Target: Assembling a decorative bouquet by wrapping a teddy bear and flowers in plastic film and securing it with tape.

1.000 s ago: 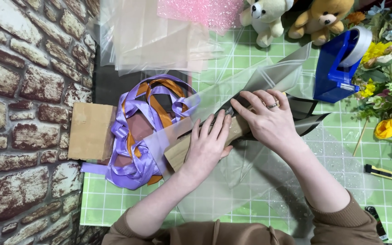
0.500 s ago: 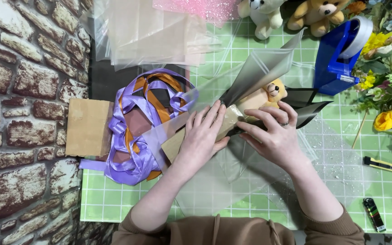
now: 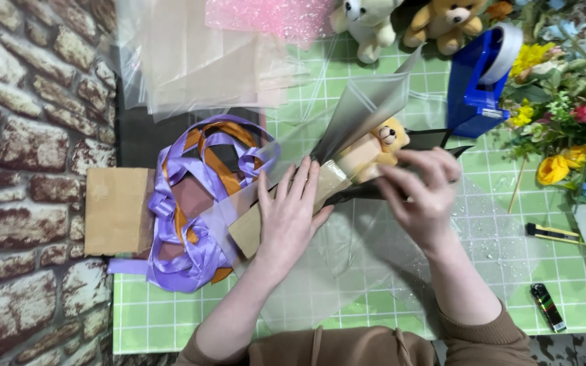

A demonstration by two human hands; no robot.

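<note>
A small tan teddy bear lies wrapped in brown paper and grey translucent sheets on a green grid mat. My left hand presses flat on the lower part of the wrap, fingers spread. My right hand pinches the dark and clear wrapping sheet just right of the bear. A tangle of purple and orange ribbon lies to the left of my left hand.
A blue tape dispenser stands at the back right beside artificial flowers. Two plush bears sit at the back. Clear and pink sheets lie back left. A cardboard piece, a cutter and a lighter lie nearby.
The wrapping has been folded back so the bear's head shows. My right hand has shifted right and up along the sheet; my left hand stays pressed on the wrap.
</note>
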